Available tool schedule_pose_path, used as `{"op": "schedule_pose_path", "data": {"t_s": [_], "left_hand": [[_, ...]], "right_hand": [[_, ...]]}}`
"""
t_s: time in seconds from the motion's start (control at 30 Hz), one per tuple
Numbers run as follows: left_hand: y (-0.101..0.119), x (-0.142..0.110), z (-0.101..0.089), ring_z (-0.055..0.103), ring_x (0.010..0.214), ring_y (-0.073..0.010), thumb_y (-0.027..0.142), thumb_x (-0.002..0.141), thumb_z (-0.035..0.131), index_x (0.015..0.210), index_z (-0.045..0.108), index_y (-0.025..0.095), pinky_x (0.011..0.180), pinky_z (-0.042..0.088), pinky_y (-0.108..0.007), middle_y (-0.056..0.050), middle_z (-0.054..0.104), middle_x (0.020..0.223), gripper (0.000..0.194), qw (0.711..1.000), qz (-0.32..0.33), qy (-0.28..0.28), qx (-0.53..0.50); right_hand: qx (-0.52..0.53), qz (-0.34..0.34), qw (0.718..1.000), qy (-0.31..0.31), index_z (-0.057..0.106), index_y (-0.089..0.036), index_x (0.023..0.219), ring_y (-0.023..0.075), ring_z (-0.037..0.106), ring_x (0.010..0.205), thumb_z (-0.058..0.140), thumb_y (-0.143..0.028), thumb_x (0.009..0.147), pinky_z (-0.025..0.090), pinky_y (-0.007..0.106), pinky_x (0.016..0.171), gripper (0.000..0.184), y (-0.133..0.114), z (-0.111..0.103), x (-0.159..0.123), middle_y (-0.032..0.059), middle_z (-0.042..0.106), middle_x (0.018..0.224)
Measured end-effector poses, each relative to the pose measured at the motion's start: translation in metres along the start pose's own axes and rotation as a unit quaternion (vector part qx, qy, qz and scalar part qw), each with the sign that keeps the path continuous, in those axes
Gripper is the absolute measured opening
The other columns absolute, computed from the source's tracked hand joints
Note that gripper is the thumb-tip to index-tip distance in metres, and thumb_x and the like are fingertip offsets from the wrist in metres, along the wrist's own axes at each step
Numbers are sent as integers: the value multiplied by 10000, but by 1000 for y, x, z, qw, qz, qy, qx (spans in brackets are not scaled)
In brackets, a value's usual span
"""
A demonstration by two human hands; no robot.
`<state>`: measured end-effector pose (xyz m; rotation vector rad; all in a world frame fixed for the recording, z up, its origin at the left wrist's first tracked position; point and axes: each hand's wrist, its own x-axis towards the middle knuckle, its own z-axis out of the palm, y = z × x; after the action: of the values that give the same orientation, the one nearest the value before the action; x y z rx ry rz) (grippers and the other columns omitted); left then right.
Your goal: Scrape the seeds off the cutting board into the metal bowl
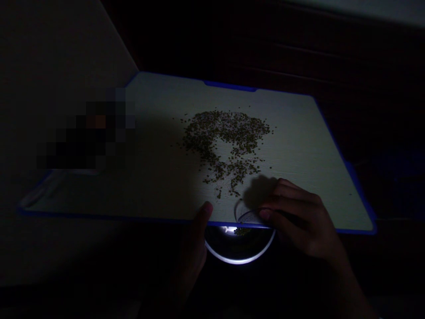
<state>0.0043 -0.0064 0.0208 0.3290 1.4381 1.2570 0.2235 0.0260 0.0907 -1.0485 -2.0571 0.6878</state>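
Note:
Small greenish-brown seeds lie scattered over a pale board with a blue rim. The thumb of my left hand lies over the board's near edge; its other fingers are hidden below in the dark. Just right of it, a bowl with a bright rim sits under the edge, some seeds inside. My right hand is closed in a pinch on a thin, curved, see-through piece, held low over the board's near edge above the bowl. Its exact kind cannot be made out.
A pixelated patch hides whatever is at the board's left end. Dark wooden panels stand behind the board, with a pale surface at the upper right. Light is dim all around.

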Motion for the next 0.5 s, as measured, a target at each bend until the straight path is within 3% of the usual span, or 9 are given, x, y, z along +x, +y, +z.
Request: {"op": "schedule_pose_path", "data": {"t_s": [0.17,0.43,0.5], "left_hand": [[-1,1,0,576,1420,-329,491,827,805,1320,680,275,1201,452,-496,-90,765,1293,553,1000,-9,-14,-6],[-1,4,0,513,1478,-309,490,842,789,1325,672,268,1248,388,-490,-93,754,1310,545,999,-31,9,8],[0,3,1,473,1508,-310,496,856,772,1341,659,272,1255,375,-495,-93,751,1311,547,999,-30,-15,1]], "right_hand": [[5,-4,1000,6,765,-233,999,204,620,822,678,-129,936,503,407,729,150,-1,0,0,30,706,850],[2,-14,1000,4,769,-247,1006,208,621,810,663,-119,935,497,416,717,181,-2,0,1,27,700,835],[2,-11,1000,6,767,-252,1003,213,627,812,663,-122,935,502,423,717,180,-1,0,1,29,703,841]]}}
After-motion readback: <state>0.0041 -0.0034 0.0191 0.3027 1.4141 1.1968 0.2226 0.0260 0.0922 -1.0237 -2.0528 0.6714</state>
